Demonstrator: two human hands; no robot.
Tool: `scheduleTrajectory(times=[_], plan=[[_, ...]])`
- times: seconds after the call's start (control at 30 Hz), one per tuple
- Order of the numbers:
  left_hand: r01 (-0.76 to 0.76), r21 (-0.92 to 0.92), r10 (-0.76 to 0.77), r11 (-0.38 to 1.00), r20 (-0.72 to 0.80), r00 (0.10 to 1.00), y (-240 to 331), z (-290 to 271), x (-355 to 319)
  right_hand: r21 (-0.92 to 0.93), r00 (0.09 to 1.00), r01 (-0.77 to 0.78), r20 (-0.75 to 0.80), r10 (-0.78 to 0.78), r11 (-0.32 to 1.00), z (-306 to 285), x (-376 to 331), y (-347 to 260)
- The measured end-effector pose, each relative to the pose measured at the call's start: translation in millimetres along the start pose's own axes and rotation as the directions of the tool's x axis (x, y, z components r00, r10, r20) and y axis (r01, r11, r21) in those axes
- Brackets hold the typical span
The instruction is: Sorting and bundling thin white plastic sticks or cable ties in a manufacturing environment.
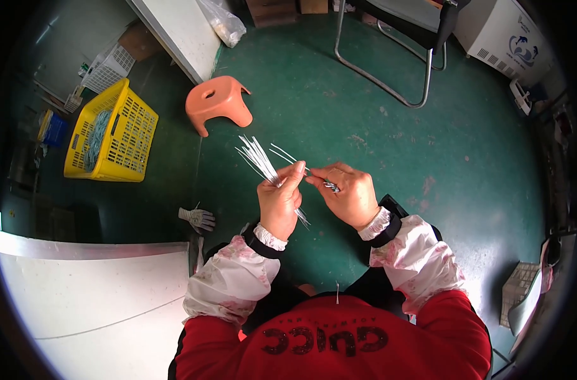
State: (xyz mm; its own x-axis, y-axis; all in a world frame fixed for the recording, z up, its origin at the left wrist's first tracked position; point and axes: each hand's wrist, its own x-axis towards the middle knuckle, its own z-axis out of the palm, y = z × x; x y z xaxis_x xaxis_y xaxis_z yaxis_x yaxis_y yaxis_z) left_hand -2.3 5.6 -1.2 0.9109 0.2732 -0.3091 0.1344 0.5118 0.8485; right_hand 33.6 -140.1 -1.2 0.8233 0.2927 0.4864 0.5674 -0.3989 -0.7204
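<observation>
In front of my body, my left hand [279, 204] is closed around a bundle of thin white strips [255, 155]. They fan out above the fist, and their other ends poke out below it. Close beside it on the right, my right hand [353, 195] is curled, thumb and forefinger pinched near the left thumb. A short piece of twisted dark-and-white cord [331, 186] shows in the right fist; most of it is hidden by the fingers. One or two loose white strips [281, 152] stick out to the upper left from where the fingertips meet.
An orange stool [217, 104] stands ahead on the green floor. To its left is a yellow basket [136, 136] holding pale blue cord [98, 139]. A striped glove [198, 218] lies near a white table [92, 285] at left. A metal-framed chair [426, 82] stands far right.
</observation>
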Motion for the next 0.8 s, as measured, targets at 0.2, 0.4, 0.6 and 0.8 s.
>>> scheduleTrajectory(times=[0.2, 0.4, 0.6, 0.8], plan=[[-0.011, 0.023, 0.012, 1.0, -0.019, 1.0, -0.9, 2.0, -0.4, -0.057, 0.999, 0.032, 0.029, -0.03, 0.998, -0.3, 0.4, -1.6], [-0.022, -0.013, 0.022, 1.0, -0.016, 1.0, -2.9, -0.4, -0.4, -0.082, 0.997, 0.075, 0.013, -0.074, 0.994, 2.1, 0.2, 1.2], [0.028, -0.03, -0.027, 0.999, 0.04, 0.999, -1.3, -5.0, -0.1, 0.144, 0.982, -0.166, 0.12, 0.149, 0.976, -2.8, 0.6, -0.1], [0.069, -0.063, -0.063, 0.996, 0.095, 0.993, 2.3, -4.4, -0.4, 0.495, 0.74, -0.665, 0.54, 0.402, 0.559, -13.5, 8.9, 0.4]])
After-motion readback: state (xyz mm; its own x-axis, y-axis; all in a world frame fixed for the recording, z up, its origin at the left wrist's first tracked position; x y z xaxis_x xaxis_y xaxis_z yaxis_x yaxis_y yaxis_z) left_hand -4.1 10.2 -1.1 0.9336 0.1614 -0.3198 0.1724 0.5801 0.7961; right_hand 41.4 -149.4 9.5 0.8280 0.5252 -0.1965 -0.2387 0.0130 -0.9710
